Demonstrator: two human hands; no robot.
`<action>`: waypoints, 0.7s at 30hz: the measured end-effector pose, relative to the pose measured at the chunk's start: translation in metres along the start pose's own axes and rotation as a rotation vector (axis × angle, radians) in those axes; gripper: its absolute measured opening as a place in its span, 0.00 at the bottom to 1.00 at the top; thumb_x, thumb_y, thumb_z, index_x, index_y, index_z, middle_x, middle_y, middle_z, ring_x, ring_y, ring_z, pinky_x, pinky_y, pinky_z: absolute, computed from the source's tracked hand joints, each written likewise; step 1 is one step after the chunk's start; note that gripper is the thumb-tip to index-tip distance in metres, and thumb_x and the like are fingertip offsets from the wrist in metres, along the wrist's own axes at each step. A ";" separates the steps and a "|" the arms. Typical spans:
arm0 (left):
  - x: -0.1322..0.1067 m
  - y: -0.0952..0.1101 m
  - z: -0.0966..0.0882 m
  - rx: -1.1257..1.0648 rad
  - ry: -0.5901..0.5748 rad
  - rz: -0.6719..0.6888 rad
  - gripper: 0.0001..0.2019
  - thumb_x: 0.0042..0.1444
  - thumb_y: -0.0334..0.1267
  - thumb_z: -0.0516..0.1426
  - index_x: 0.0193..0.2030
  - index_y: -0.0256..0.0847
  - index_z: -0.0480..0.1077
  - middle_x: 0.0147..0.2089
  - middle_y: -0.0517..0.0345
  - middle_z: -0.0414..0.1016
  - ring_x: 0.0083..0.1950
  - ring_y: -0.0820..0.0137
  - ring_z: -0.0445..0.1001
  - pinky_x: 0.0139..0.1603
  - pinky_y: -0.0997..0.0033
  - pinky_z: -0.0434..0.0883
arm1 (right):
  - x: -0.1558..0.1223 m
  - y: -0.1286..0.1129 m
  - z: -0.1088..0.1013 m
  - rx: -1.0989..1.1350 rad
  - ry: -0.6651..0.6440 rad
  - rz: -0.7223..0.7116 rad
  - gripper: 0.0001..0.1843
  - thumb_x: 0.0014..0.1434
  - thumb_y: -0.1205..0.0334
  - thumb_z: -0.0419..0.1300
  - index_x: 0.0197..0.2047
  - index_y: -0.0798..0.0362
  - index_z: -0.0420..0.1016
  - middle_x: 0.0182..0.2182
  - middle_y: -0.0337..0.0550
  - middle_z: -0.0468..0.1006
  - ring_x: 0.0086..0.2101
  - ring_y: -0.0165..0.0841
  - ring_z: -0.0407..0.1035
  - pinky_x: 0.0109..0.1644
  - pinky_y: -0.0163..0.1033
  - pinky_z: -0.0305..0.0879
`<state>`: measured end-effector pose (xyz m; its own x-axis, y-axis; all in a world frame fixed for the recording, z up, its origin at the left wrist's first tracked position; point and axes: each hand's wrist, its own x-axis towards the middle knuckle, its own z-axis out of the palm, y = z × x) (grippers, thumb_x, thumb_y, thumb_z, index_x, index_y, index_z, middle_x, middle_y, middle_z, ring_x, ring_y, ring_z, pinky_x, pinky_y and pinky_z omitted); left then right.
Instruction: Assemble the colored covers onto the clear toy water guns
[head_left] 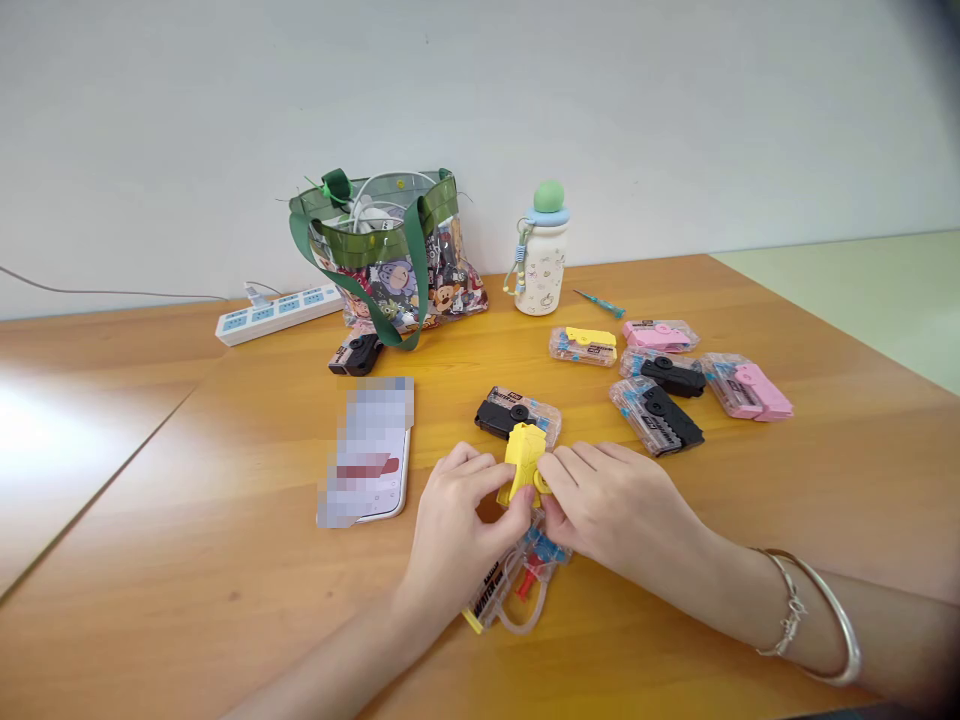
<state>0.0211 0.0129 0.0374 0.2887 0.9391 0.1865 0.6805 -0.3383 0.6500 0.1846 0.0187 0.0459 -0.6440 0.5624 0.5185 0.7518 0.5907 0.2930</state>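
Observation:
Both my hands meet over a small toy water gun with a yellow top [523, 452] and a clear body [517, 590] that rests on the wooden table [225, 560]. My left hand [459, 525] grips its left side with curled fingers. My right hand [611, 505], bracelets on the wrist, pinches the yellow part from the right. Just beyond the hands lies a black and clear toy gun [517, 414].
A phone [371, 452] lies to the left of my hands. Several more toy guns, yellow [583, 345], pink [660, 334], black [658, 418] and pink [747, 388], lie at the right. At the back stand a clear bag [390, 258], a bottle [543, 255], a power strip [277, 310] and a small screwdriver [600, 303].

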 end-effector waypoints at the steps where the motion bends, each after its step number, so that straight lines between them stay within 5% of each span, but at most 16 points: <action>1: 0.000 0.000 0.000 -0.015 -0.003 -0.010 0.16 0.57 0.36 0.51 0.19 0.40 0.54 0.21 0.62 0.57 0.30 0.69 0.56 0.32 0.69 0.57 | 0.001 -0.001 0.000 -0.023 -0.009 -0.014 0.07 0.52 0.70 0.50 0.24 0.53 0.64 0.18 0.38 0.67 0.20 0.31 0.62 0.26 0.38 0.50; 13: -0.003 -0.001 -0.001 -0.120 0.059 -0.044 0.16 0.60 0.35 0.49 0.20 0.39 0.56 0.22 0.61 0.58 0.32 0.69 0.56 0.33 0.70 0.57 | 0.013 -0.014 -0.001 -0.207 -0.151 -0.076 0.04 0.53 0.70 0.53 0.27 0.55 0.64 0.20 0.42 0.68 0.20 0.33 0.64 0.20 0.37 0.46; 17: -0.002 -0.001 -0.002 -0.125 0.049 -0.044 0.15 0.60 0.36 0.49 0.21 0.40 0.59 0.22 0.61 0.59 0.32 0.68 0.57 0.33 0.69 0.58 | 0.020 0.000 -0.001 0.000 -0.164 -0.039 0.05 0.54 0.70 0.52 0.28 0.54 0.65 0.21 0.43 0.72 0.20 0.33 0.67 0.20 0.36 0.45; 21: 0.002 -0.002 -0.007 -0.158 0.021 -0.049 0.12 0.61 0.38 0.50 0.28 0.42 0.69 0.25 0.61 0.65 0.34 0.68 0.60 0.36 0.68 0.60 | 0.018 0.033 -0.005 0.386 -0.397 0.152 0.10 0.63 0.64 0.47 0.32 0.52 0.66 0.17 0.34 0.70 0.17 0.30 0.63 0.21 0.35 0.45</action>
<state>0.0155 0.0164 0.0414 0.2425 0.9559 0.1659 0.5783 -0.2797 0.7664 0.1982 0.0455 0.0687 -0.5928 0.7875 0.1685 0.7817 0.6130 -0.1145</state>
